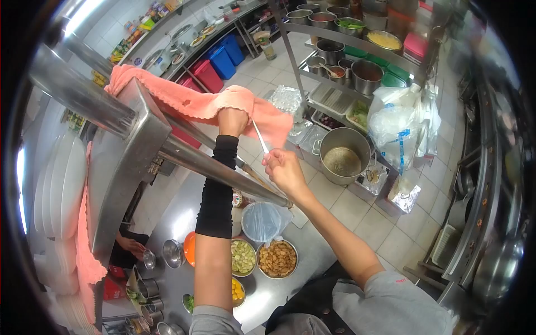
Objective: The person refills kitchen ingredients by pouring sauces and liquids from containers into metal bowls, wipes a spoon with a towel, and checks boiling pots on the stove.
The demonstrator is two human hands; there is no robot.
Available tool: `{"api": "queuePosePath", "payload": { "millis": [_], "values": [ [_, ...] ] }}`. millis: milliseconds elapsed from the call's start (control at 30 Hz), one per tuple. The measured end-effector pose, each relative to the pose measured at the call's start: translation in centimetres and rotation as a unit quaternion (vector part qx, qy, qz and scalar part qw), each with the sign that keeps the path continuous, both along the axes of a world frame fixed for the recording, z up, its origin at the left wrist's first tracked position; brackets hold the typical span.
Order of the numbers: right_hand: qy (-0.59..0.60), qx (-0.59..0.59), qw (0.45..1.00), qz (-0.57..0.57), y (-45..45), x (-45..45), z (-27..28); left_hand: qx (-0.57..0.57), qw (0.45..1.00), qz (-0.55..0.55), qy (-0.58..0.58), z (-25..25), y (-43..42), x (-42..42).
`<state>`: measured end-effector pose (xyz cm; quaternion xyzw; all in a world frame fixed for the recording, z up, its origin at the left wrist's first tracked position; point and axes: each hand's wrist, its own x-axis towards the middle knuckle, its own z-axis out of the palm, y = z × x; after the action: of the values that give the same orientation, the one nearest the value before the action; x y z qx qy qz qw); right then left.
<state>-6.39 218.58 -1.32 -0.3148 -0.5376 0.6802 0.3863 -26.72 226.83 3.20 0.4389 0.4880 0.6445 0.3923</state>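
Observation:
A coral-pink cloth (184, 103) drapes over the end of a metal shelf. My left hand (233, 120), with a black sleeve on its forearm, is closed on the cloth, and folds hide most of its fingers. Pinched in my right hand (285, 170) is a slim, pale utensil (260, 137). Its far end meets the cloth beside my left hand; whether it is a knife or a spoon I cannot tell. Below my arms, bowls of browned chunks (277, 259) and green cubes (242, 258) stand on the steel counter, next to a bag-covered container (264, 222).
The metal shelf (134, 134) and its tube (223, 173) cross close to my left arm. White plates (58, 190) are stacked at left. Another person's hand (131, 245) is near a small metal bowl. A large pot (344, 156) and plastic bags (399, 120) stand right.

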Motion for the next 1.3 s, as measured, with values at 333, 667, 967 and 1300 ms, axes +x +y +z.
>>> {"api": "queuePosePath", "payload": {
  "millis": [333,667,967,1300],
  "values": [
    [-0.034,0.089,0.995,0.027,5.2,-2.9,4.2,-0.023,0.997,-0.051,0.054,2.4,-4.8,1.4],
    [0.411,-0.228,0.861,0.194,9.1,-9.9,4.9,0.069,0.993,0.096,0.012,1.6,-3.2,1.8],
    [0.084,0.263,0.949,-0.150,4.9,-6.5,1.5,0.066,0.997,0.028,-0.038,4.6,-3.3,-1.7],
    [0.004,0.235,0.955,-0.179,4.4,-7.1,6.0,0.095,0.992,0.063,0.048,5.6,-5.0,1.0]
  ]
}}
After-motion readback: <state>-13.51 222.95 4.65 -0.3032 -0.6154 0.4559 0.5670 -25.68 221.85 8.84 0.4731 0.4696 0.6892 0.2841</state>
